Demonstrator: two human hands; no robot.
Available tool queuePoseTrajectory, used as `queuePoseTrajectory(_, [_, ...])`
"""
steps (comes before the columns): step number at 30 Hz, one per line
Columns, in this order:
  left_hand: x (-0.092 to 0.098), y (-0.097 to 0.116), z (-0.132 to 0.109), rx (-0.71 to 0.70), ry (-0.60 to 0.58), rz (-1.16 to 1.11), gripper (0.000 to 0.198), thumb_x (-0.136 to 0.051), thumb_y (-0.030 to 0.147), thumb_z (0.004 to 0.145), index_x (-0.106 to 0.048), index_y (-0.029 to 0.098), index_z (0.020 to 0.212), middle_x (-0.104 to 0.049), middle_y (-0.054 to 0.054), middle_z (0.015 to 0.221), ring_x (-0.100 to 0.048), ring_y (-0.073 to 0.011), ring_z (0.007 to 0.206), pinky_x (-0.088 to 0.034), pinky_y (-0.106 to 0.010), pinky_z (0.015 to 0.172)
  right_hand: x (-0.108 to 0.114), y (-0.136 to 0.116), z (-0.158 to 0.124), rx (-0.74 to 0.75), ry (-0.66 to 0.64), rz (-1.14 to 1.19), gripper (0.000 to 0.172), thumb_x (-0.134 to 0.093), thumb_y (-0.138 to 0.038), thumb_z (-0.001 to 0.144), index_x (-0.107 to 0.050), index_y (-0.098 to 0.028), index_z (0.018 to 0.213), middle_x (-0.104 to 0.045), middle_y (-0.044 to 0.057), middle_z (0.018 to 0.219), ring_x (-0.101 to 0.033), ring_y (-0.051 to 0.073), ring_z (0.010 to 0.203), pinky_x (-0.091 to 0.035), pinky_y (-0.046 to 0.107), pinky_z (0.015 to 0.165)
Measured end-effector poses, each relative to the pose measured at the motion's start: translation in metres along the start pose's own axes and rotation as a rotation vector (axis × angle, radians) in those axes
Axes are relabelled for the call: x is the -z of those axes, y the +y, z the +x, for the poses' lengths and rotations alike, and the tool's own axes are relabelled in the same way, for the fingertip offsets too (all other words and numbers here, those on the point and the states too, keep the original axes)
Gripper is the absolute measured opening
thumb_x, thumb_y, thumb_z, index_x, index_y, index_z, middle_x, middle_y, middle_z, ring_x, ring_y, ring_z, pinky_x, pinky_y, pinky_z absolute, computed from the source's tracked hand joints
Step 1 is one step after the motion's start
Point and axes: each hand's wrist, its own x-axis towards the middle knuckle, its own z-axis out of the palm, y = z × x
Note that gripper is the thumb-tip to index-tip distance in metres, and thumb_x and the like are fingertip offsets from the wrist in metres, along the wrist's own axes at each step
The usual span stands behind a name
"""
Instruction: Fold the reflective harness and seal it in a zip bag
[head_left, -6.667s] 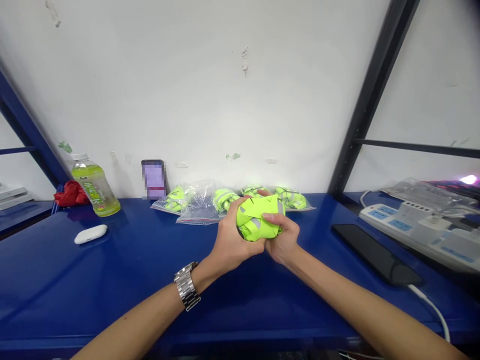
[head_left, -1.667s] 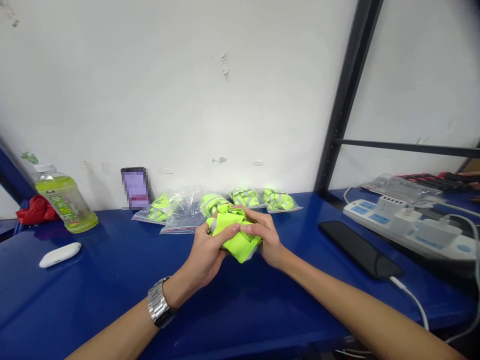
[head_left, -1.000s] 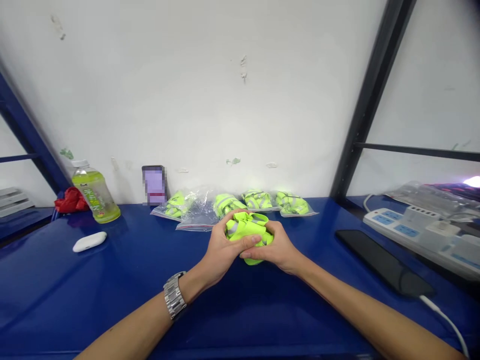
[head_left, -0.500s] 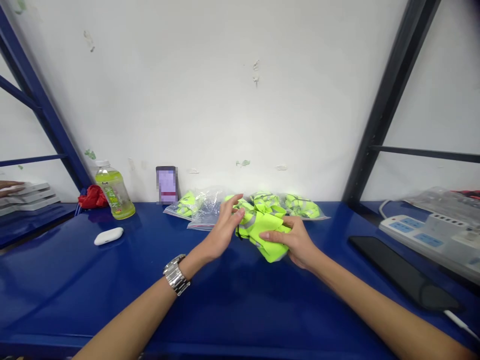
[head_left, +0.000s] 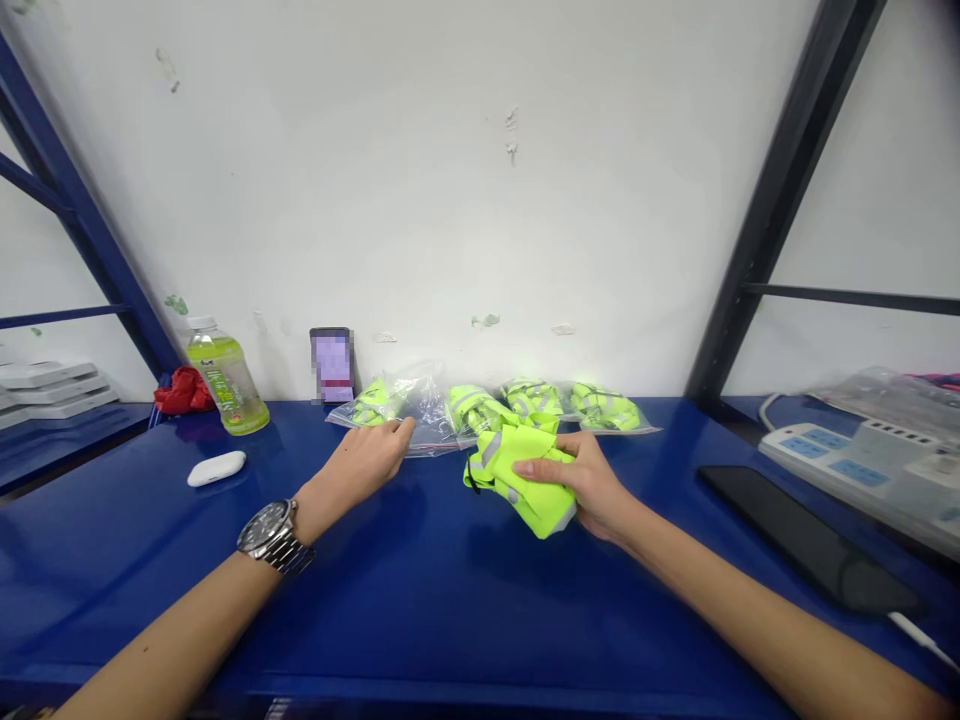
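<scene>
My right hand point(head_left: 592, 485) grips a folded fluorescent yellow-green reflective vest point(head_left: 532, 485), thumb on top, fingers behind it. Grey reflective strips and a dark edging show on the vest, which is held just above the table. My left hand point(head_left: 371, 455) is closed at the near left edge of a clear plastic bag point(head_left: 431, 405), its fingertips curled on the film and partly hidden. Behind both hands, against the wall, lie several bagged yellow-green vests, among them one bundle point(head_left: 604, 407) at the right and another point(head_left: 373, 403) behind my left hand.
On the blue table point(head_left: 360, 620) stand a drink bottle point(head_left: 229, 378) and an upright phone point(head_left: 333, 365). A white earphone case point(head_left: 217, 468) and red cloth point(head_left: 184, 392) lie left. A charging phone point(head_left: 802, 535) and power strip point(head_left: 855, 465) lie right.
My left hand has left the folded vest and moved left and down to the clear plastic bag, its fingers closing. My right hand still holds the vest, slightly lower. Another person's hand at far left is gone.
</scene>
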Motion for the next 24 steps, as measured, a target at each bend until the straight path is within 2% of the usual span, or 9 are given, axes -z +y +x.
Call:
queuePoseTrajectory(4, [0.004, 0.005, 0.004, -0.106, 0.117, 0.044, 0.023, -0.041, 0.031, 0.096, -0.055, 0.015, 0.103, -0.059, -0.012, 0.093, -0.06, -0.0257, 0.083, -0.046, -0.035, 0.069, -0.004, 0.0, -0.003, -0.008, -0.005, 0.0, 0.035, -0.088, -0.03, 0.048, -0.075, -0.01, 0.074, -0.073, 0.01, 0.068, -0.066, 0.021, 0.057, -0.052, 0.03, 0.055])
queuePoseTrajectory(6, [0.002, 0.002, 0.005, -0.149, 0.112, 0.068, 0.014, -0.047, 0.023, 0.093, -0.056, 0.016, 0.099, -0.059, -0.011, 0.094, -0.06, -0.025, 0.085, -0.045, -0.034, 0.071, -0.003, 0.002, -0.003, -0.012, -0.019, -0.004, 0.035, -0.088, -0.03, 0.049, -0.075, -0.01, 0.074, -0.073, 0.01, 0.068, -0.067, 0.021, 0.058, -0.053, 0.03, 0.056])
queuePoseTrajectory(9, [-0.004, -0.003, 0.007, -0.101, 0.107, 0.075, 0.016, -0.041, 0.006, 0.088, -0.055, 0.014, 0.092, -0.059, -0.009, 0.084, -0.06, -0.0217, 0.075, -0.044, -0.031, 0.064, -0.003, 0.004, -0.003, -0.021, -0.026, -0.02, 0.035, -0.088, -0.029, 0.049, -0.075, -0.01, 0.074, -0.073, 0.009, 0.069, -0.067, 0.021, 0.059, -0.052, 0.029, 0.056])
queuePoseTrajectory(12, [-0.004, -0.001, 0.005, 0.021, 0.196, 0.094, 0.019, -0.035, 0.009, 0.092, -0.053, 0.012, 0.092, -0.057, -0.009, 0.08, -0.059, -0.0212, 0.069, -0.04, -0.029, 0.055, -0.006, 0.004, -0.004, -0.04, -0.04, -0.02, 0.034, -0.088, -0.028, 0.049, -0.075, -0.01, 0.074, -0.073, 0.01, 0.07, -0.067, 0.021, 0.06, -0.052, 0.029, 0.056])
queuePoseTrajectory(15, [0.006, 0.016, -0.001, 0.045, 0.354, 0.124, 0.02, -0.035, 0.014, 0.094, -0.052, 0.015, 0.084, -0.054, -0.006, 0.074, -0.057, -0.0193, 0.064, -0.034, -0.027, 0.049, -0.012, 0.002, -0.007, -0.055, -0.09, 0.027, 0.032, -0.087, -0.028, 0.051, -0.075, -0.01, 0.074, -0.072, 0.009, 0.068, -0.066, 0.019, 0.058, -0.052, 0.028, 0.055])
queuePoseTrajectory(18, [0.019, 0.04, -0.008, -0.06, 0.438, 0.088, 0.015, -0.04, 0.012, 0.091, -0.051, 0.017, 0.082, -0.053, -0.004, 0.071, -0.056, -0.0183, 0.061, -0.03, -0.026, 0.044, -0.018, 0.001, -0.009, -0.054, -0.126, 0.058, 0.031, -0.086, -0.028, 0.052, -0.074, -0.01, 0.074, -0.072, 0.009, 0.068, -0.065, 0.019, 0.057, -0.052, 0.028, 0.056])
queuePoseTrajectory(20, [0.026, 0.053, -0.009, -0.074, 0.499, 0.003, 0.015, -0.04, 0.01, 0.09, -0.05, 0.017, 0.082, -0.053, -0.003, 0.07, -0.056, -0.0175, 0.06, -0.032, -0.026, 0.045, -0.019, 0.002, -0.008, -0.065, -0.09, 0.046, 0.031, -0.086, -0.029, 0.052, -0.074, -0.009, 0.072, -0.072, 0.009, 0.068, -0.065, 0.019, 0.057, -0.051, 0.028, 0.055])
queuePoseTrajectory(23, [0.031, 0.062, -0.007, 0.017, 0.645, -0.182, 0.013, -0.039, 0.014, 0.094, -0.05, 0.016, 0.087, -0.056, -0.002, 0.072, -0.057, -0.0154, 0.061, -0.039, -0.026, 0.053, -0.015, 0.003, -0.004, -0.108, 0.0, 0.023, 0.031, -0.086, -0.029, 0.052, -0.073, -0.009, 0.071, -0.072, 0.009, 0.067, -0.065, 0.018, 0.057, -0.05, 0.026, 0.052])
queuePoseTrajectory(24, [0.032, 0.064, -0.006, 0.024, 0.658, -0.24, 0.012, -0.039, 0.017, 0.095, -0.05, 0.016, 0.089, -0.057, -0.002, 0.073, -0.057, -0.0148, 0.062, -0.04, -0.025, 0.055, -0.013, 0.003, -0.003, -0.121, 0.012, 0.019, 0.03, -0.086, -0.029, 0.052, -0.073, -0.009, 0.071, -0.072, 0.009, 0.067, -0.065, 0.018, 0.057, -0.05, 0.025, 0.052])
